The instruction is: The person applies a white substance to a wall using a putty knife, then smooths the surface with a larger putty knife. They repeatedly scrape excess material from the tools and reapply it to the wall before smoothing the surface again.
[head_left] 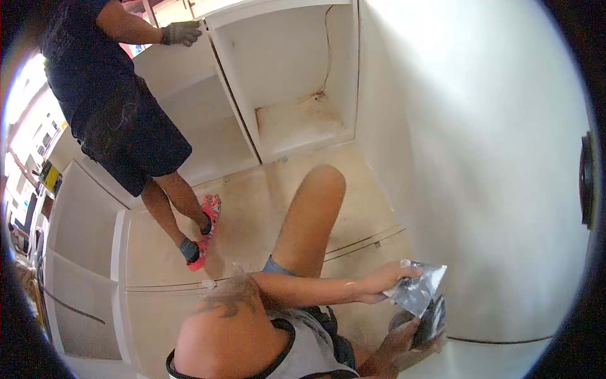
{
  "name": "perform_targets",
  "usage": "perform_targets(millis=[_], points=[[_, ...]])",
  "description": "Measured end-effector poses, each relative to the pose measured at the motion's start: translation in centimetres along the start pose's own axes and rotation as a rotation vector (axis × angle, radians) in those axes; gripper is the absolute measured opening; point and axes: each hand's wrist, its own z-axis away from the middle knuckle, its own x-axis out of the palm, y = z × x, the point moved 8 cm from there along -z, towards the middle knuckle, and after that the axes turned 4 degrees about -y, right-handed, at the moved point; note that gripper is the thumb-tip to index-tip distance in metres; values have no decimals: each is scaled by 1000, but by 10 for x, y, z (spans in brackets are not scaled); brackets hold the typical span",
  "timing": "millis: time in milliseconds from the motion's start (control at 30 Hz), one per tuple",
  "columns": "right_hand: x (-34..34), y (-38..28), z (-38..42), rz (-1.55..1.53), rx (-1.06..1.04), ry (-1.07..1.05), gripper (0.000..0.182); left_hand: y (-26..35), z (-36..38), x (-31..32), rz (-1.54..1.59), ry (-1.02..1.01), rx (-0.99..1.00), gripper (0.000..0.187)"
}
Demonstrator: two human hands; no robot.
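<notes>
My left hand [386, 282] is closed on the edge of a crinkled clear plastic bag [421, 289], its arm stretched across my raised knee. Just below it, my right hand [404, 344] is curled around a dark, shiny object [430, 323], whose kind I cannot make out. The bag's lower corner meets or overlaps this object. Both hands are low beside the white panel at my right.
A co-worker [126, 120] stands at the left, a gloved hand [182, 33] on a white cabinet [278, 12]. A wire [328, 57] hangs inside it. White shelving [120, 252] stands at far left. A tall white panel [492, 189] rises at right above the beige floor [252, 202].
</notes>
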Motion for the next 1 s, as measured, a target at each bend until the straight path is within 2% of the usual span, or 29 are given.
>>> perform_targets(millis=[67, 100, 167, 200, 233, 333, 400, 433, 467, 500, 533, 567, 600, 633, 667, 700, 733, 767, 833, 867, 900, 933, 967, 1000], points=[[0, -3, 8, 8, 15, -2, 54, 6, 8, 2, -261, 21, 20, 36], [-21, 4, 31, 11, 23, -2, 54, 5, 10, 4, -261, 22, 18, 36], [-11, 5, 6, 14, 40, -19, 54, 12, 19, 35, -725, -180, 96, 37], [-11, -2, 22, 16, 56, -29, 54, 14, 26, 50, -714, -268, 142, 34], [-17, 1, 13, 18, 66, -43, 54, -4, 20, 47, -705, -262, 147, 34], [-9, -13, -1, 34, 107, -99, 53, -25, -6, 30, -612, -136, 162, 29], [-6, -18, 9, 33, 130, -112, 53, -28, -14, 17, 186, 31, -8, 26], [-3, -19, -7, 30, 151, -126, 53, -33, -14, 19, 201, 42, -11, 26], [18, -16, -28, 25, 168, -133, 53, -34, -14, 22, 35, 11, 5, 29], [-2, -15, -18, 19, 188, -143, 53, -29, -10, 30, -130, -21, 18, 33], [9, -14, -5, 15, 207, -157, 53, -25, -5, 32, -318, -34, -11, 33], [1, -5, -2, 11, 223, -174, 53, -28, -4, 32, -304, -23, -11, 33], [-24, 3, 21, 6, 232, -187, 53, -26, -5, 33, -452, -35, 28, 34], [-2, 0, 9, 1, 234, -204, 53, -23, -7, 33, -601, -44, 72, 36], [-15, 1, 11, -6, 249, -223, 52, -24, -9, 32, -587, -28, 71, 36], [-14, 16, 5, -10, 276, -237, 52, -27, -12, 25, -292, 48, 66, 39], [-4, -7, 28, -9, 292, -238, 52, -27, -13, 17, -12, 114, 63, 42], [-9, 1, 20, -3, 309, -233, 52, -27, -12, 16, -10, 111, 51, 42], [-2, -9, 30, 16, 336, -228, 52, -30, -8, 16, -466, 81, -55, 43], [-7, 16, 7, 22, 345, -230, 52, -29, -5, 20, -522, 52, -29, 45], [16, -5, 14, 24, 349, -238, 52, -31, -4, 19, -520, 56, -25, 45], [-7, 7, 27, 25, 355, -249, 52, -29, -3, 25, -547, 9, 72, 46], [1, 5, 30, 24, 350, -258, 52, -19, -2, 30, -582, -36, 177, 48], [1, 12, 27, 20, 354, -274, 52, -14, -3, 26, -577, -23, 182, 48]])
